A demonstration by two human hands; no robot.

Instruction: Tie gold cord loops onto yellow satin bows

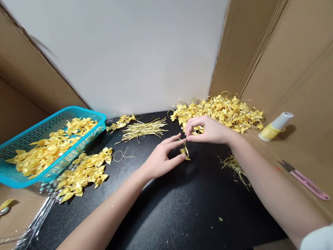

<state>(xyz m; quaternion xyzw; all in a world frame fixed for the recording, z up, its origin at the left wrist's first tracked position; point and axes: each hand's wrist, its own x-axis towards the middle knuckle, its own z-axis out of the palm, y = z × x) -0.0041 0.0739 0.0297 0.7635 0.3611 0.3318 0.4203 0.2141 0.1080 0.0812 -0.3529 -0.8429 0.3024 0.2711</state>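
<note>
Above the black work surface (177,220), my left hand (162,157) holds a small yellow ribbon bow (185,153) at its thumb and fingertips. A thin gold cord runs up from the bow to my right hand (206,130), whose thumb and index finger pinch it close to my left fingertips. Part of the bow and cord is hidden by the fingers. Straight gold cord pieces (144,129) lie in a bundle beyond my left hand. Behind my right hand is a large heap of yellow bows with cords (225,112).
A blue basket (41,124) with yellow bows stands left, with loose bows (84,174) and silvery beaded strands (47,198) beside it. Right are cord scraps (236,167), pink-handled snips (307,183) and a white tube wound with yellow (275,127). Cardboard walls (290,46) flank the table.
</note>
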